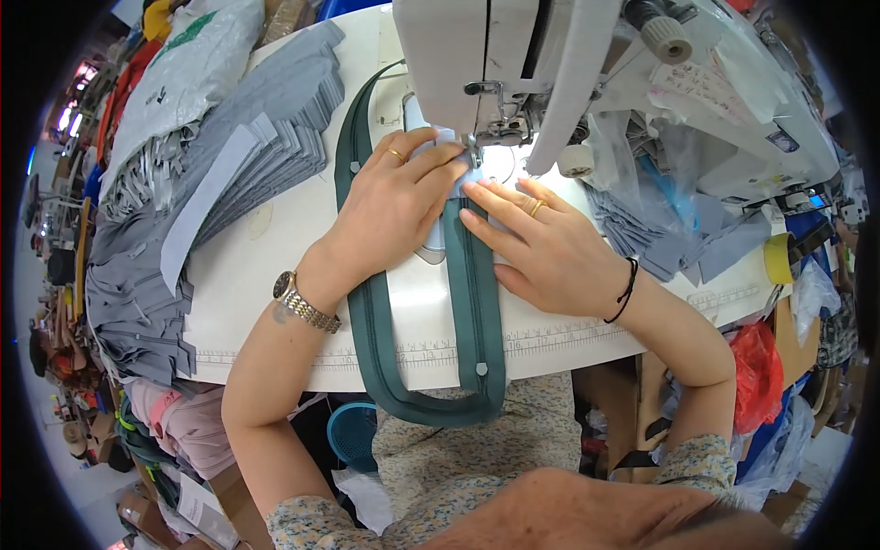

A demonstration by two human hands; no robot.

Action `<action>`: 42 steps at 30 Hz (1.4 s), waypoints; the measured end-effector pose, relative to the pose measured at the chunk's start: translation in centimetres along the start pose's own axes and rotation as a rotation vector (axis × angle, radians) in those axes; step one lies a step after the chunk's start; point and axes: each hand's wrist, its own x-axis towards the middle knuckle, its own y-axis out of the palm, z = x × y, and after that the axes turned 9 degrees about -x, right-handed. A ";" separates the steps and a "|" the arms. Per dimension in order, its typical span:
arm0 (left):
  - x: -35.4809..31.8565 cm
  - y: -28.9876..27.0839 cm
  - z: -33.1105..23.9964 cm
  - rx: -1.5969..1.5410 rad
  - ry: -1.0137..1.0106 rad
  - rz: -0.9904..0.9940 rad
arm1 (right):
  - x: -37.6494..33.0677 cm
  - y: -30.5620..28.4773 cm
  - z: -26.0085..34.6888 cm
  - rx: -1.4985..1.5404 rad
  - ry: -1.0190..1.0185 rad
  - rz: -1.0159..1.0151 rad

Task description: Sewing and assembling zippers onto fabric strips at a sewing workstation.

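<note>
A long dark green zipper tape (478,312) runs from the sewing machine's needle down over the table's front edge and loops back up on the left. My left hand (396,200) presses flat on a small pale blue-grey fabric piece (456,180) beside the presser foot (477,151). My right hand (541,243) lies flat on the tape and the table just right of it, fingertips pointing to the needle. Both hands wear a ring. A metal watch (302,304) is on my left wrist, a black band (627,291) on my right.
The white sewing machine (513,55) stands at the back. Stacks of grey fabric pieces (266,137) lie at the left, more grey pieces (660,234) at the right. A roll of yellow tape (779,258) sits at the right edge. A red bag (759,371) hangs below the white table (275,275).
</note>
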 end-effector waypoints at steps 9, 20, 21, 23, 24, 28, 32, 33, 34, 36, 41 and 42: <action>-0.1 0.4 -0.1 0.015 -0.092 0.018 | 0.1 -0.2 -0.1 0.021 0.025 0.057; -0.4 1.0 0.6 0.090 -0.125 -0.030 | 0.7 -0.2 -0.2 0.042 0.047 0.092; -0.5 1.0 0.5 0.147 -0.111 -0.064 | 0.8 -0.2 -0.2 0.032 0.039 0.091; -0.7 0.9 0.6 0.179 -0.131 -0.054 | 1.0 -0.1 -0.2 0.028 0.027 0.061; -0.5 0.6 0.3 0.202 -0.150 -0.032 | 0.8 -0.1 -0.3 0.018 0.019 0.059; -1.1 -0.4 -3.1 0.226 -0.074 0.032 | 0.3 0.0 -0.7 0.063 0.069 -0.029; -5.6 -1.9 -9.8 0.012 0.047 0.176 | 0.7 0.7 -0.3 0.160 0.144 -0.059; -6.7 -2.2 -11.3 0.009 0.096 0.176 | 2.0 0.9 0.4 0.247 0.158 -0.028; -7.3 -2.0 -12.7 0.025 0.130 0.159 | 3.4 0.9 1.4 0.330 0.181 0.005; -7.3 -1.6 -13.4 0.040 0.187 0.153 | 6.9 0.1 3.7 0.743 0.288 0.085; -7.9 -1.8 -11.9 -0.209 0.130 0.192 | 7.5 -9.6 6.1 0.644 -0.082 -0.317; -8.4 -2.8 -11.7 -0.111 0.141 0.263 | 6.2 -11.2 5.6 0.605 -0.016 -0.322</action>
